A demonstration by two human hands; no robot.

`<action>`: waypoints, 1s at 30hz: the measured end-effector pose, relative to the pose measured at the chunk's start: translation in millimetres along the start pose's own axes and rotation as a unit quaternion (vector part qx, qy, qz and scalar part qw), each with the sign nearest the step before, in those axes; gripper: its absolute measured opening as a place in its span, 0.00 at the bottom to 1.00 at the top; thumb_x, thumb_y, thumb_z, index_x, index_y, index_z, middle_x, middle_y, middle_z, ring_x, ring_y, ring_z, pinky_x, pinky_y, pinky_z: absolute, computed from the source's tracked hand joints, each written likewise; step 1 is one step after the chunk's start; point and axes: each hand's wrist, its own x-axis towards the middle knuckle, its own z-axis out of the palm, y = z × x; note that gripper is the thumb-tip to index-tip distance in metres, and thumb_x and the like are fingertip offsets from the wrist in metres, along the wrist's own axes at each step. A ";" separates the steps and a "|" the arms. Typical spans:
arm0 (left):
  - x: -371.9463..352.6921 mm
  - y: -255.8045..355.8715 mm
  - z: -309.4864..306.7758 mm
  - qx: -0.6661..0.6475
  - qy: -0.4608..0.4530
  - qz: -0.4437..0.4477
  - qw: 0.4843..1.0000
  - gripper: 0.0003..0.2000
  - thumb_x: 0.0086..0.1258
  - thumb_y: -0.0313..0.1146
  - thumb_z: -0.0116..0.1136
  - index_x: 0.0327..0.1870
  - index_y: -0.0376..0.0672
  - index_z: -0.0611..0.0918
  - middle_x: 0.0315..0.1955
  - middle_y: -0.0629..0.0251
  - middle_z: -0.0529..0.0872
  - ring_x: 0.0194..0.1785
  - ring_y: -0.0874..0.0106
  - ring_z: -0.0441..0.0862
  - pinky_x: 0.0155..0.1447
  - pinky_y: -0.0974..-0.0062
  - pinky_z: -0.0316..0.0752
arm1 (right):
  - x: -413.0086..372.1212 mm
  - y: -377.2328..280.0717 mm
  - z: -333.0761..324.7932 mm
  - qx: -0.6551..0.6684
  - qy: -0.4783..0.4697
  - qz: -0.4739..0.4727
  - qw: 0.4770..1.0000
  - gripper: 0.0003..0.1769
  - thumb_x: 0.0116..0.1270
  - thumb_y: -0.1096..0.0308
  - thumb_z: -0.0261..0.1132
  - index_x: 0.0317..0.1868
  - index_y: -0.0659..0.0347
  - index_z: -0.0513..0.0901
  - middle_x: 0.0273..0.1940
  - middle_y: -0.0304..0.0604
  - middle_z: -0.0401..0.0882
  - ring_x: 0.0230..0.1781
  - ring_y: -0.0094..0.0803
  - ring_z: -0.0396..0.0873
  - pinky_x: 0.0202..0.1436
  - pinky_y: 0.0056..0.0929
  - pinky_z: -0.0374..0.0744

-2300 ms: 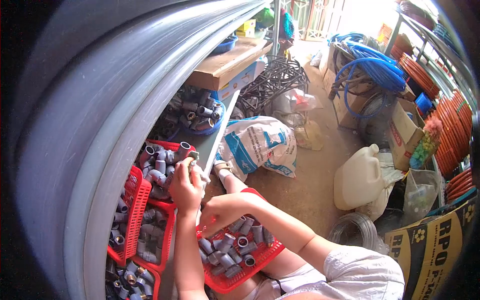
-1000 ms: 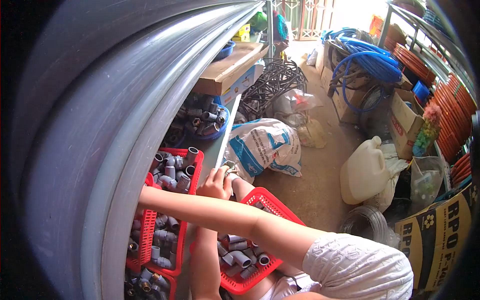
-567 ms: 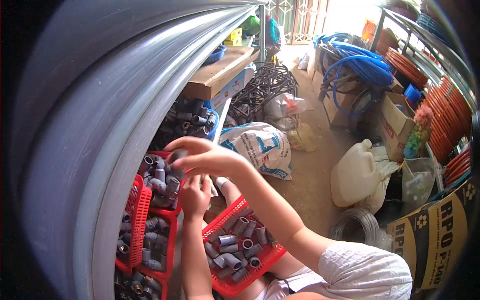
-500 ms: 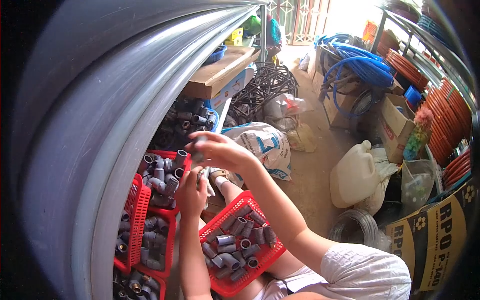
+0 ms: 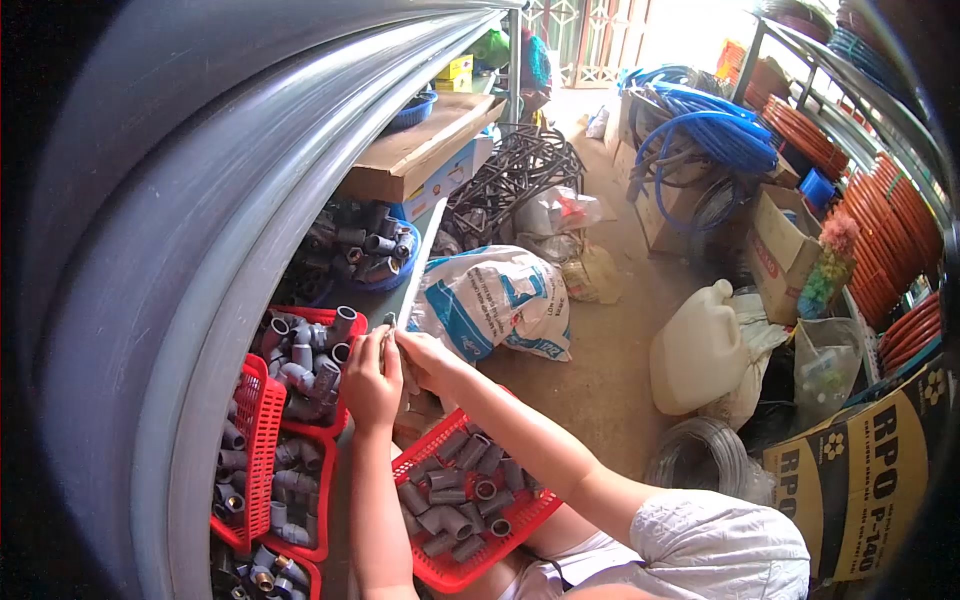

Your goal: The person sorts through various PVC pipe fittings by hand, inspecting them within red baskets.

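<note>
My left hand [image 5: 372,384] and my right hand [image 5: 426,360] meet above the edge of the red baskets. Fingers of both are closed around a small greyish object [image 5: 390,320] whose tip shows above them; most of it is hidden. Right below them, across my lap, lies a red basket [image 5: 528,520] of grey pipe fittings [image 5: 448,496]. To the left of my left hand, another red basket [image 5: 352,316] holds grey elbows and tees [image 5: 322,378].
More red baskets [image 5: 268,440] of fittings stand at the lower left, under large grey pipes [image 5: 200,250]. Beyond my hands are a blue basket [image 5: 408,262] and a printed white sack [image 5: 500,300]. A jerrycan [image 5: 698,350], wire coil [image 5: 712,462] and blue hose [image 5: 720,130] are at right.
My right hand has come down and in beside my left hand, and its fingers now meet the left ones. The camera view has shifted slightly, moving the surroundings a little to the left.
</note>
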 end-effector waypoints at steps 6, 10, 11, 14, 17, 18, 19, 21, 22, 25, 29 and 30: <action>-8.6 14.4 2.0 0.045 -0.068 0.038 0.996 0.09 0.73 0.32 0.57 0.49 0.42 0.83 0.43 0.58 0.83 0.45 0.56 0.84 0.46 0.61 0.79 | -15.7 -17.2 1.5 0.094 0.012 0.020 0.995 0.14 0.74 0.53 0.63 0.38 0.55 0.82 0.31 0.35 0.82 0.28 0.26 0.81 0.29 0.29 0.79; 6.3 4.7 -6.4 0.048 -0.033 0.038 0.998 0.09 0.74 0.33 0.57 0.50 0.42 0.83 0.43 0.58 0.83 0.45 0.55 0.84 0.46 0.62 0.79 | -21.6 -27.4 -10.3 0.070 -0.003 0.041 0.997 0.12 0.75 0.57 0.61 0.40 0.56 0.81 0.32 0.35 0.80 0.29 0.24 0.78 0.32 0.26 0.79; 5.9 4.4 -8.6 0.035 -0.033 -0.002 0.999 0.09 0.74 0.32 0.57 0.50 0.41 0.83 0.42 0.57 0.82 0.44 0.55 0.84 0.46 0.62 0.79 | -21.5 -30.0 -9.4 0.074 -0.009 0.027 0.997 0.12 0.75 0.57 0.61 0.40 0.56 0.81 0.32 0.35 0.80 0.28 0.24 0.78 0.32 0.26 0.79; 8.2 12.7 -10.4 0.000 -0.002 0.048 0.999 0.10 0.71 0.29 0.58 0.50 0.42 0.84 0.40 0.58 0.81 0.42 0.57 0.83 0.43 0.62 0.78 | -11.2 -34.1 -11.1 0.049 -0.023 0.002 0.999 0.10 0.73 0.60 0.62 0.39 0.58 0.81 0.31 0.36 0.80 0.28 0.25 0.78 0.30 0.28 0.79; 10.7 18.9 -11.8 0.003 0.018 0.092 0.996 0.11 0.70 0.29 0.58 0.52 0.42 0.82 0.41 0.57 0.80 0.44 0.56 0.83 0.45 0.61 0.79 | -39.7 -57.5 37.5 0.098 0.028 0.024 0.994 0.09 0.72 0.64 0.57 0.37 0.58 0.79 0.31 0.39 0.80 0.25 0.29 0.79 0.27 0.29 0.78; 12.6 18.4 -13.3 0.001 0.024 0.060 0.998 0.11 0.72 0.30 0.56 0.51 0.41 0.82 0.42 0.57 0.80 0.44 0.55 0.83 0.45 0.61 0.79 | -34.0 -62.2 34.0 0.054 -0.028 0.034 0.998 0.11 0.74 0.62 0.54 0.39 0.58 0.78 0.32 0.40 0.80 0.29 0.29 0.80 0.32 0.29 0.81; 15.5 17.9 -15.9 0.000 0.030 0.028 0.999 0.10 0.74 0.31 0.54 0.51 0.41 0.83 0.43 0.56 0.80 0.45 0.55 0.83 0.46 0.61 0.78 | -35.0 -60.9 41.1 0.121 -0.016 0.012 0.992 0.09 0.73 0.64 0.54 0.39 0.59 0.78 0.33 0.40 0.80 0.31 0.28 0.80 0.34 0.30 0.81; 17.2 12.0 -14.7 0.013 0.026 -0.005 1.000 0.11 0.75 0.31 0.52 0.52 0.41 0.82 0.44 0.56 0.80 0.46 0.55 0.83 0.47 0.61 0.79 | -21.0 -57.6 31.7 0.106 -0.028 0.039 0.993 0.08 0.72 0.66 0.55 0.38 0.59 0.78 0.33 0.40 0.80 0.31 0.29 0.80 0.34 0.31 0.81; 14.6 4.9 -10.6 0.020 0.019 -0.010 1.000 0.11 0.75 0.31 0.52 0.53 0.41 0.82 0.44 0.56 0.80 0.46 0.55 0.83 0.47 0.61 0.79 | -17.7 -56.0 29.8 0.083 -0.026 0.045 0.995 0.07 0.72 0.66 0.56 0.38 0.59 0.78 0.33 0.39 0.80 0.31 0.28 0.80 0.34 0.31 0.81; 5.4 6.5 -10.1 0.034 0.004 0.031 0.999 0.11 0.75 0.29 0.52 0.53 0.41 0.81 0.45 0.56 0.81 0.48 0.54 0.83 0.47 0.62 0.79 | -27.6 -65.5 27.2 -0.052 0.044 0.082 0.994 0.05 0.72 0.68 0.58 0.39 0.58 0.79 0.34 0.37 0.80 0.31 0.26 0.79 0.35 0.28 0.81; 11.0 12.0 -15.5 0.044 0.019 0.051 0.998 0.12 0.75 0.30 0.53 0.55 0.40 0.81 0.47 0.56 0.83 0.49 0.53 0.84 0.49 0.61 0.79 | -21.2 -67.0 13.8 0.056 -0.095 0.060 0.992 0.06 0.72 0.65 0.64 0.43 0.58 0.82 0.39 0.37 0.82 0.37 0.24 0.81 0.41 0.25 0.81; 11.5 12.6 -17.7 0.046 0.029 0.037 0.998 0.12 0.75 0.30 0.54 0.55 0.40 0.81 0.48 0.55 0.83 0.49 0.53 0.84 0.49 0.61 0.79 | -25.7 -66.3 14.6 0.064 -0.092 0.062 0.992 0.06 0.72 0.65 0.64 0.43 0.58 0.82 0.39 0.37 0.82 0.38 0.24 0.81 0.42 0.25 0.81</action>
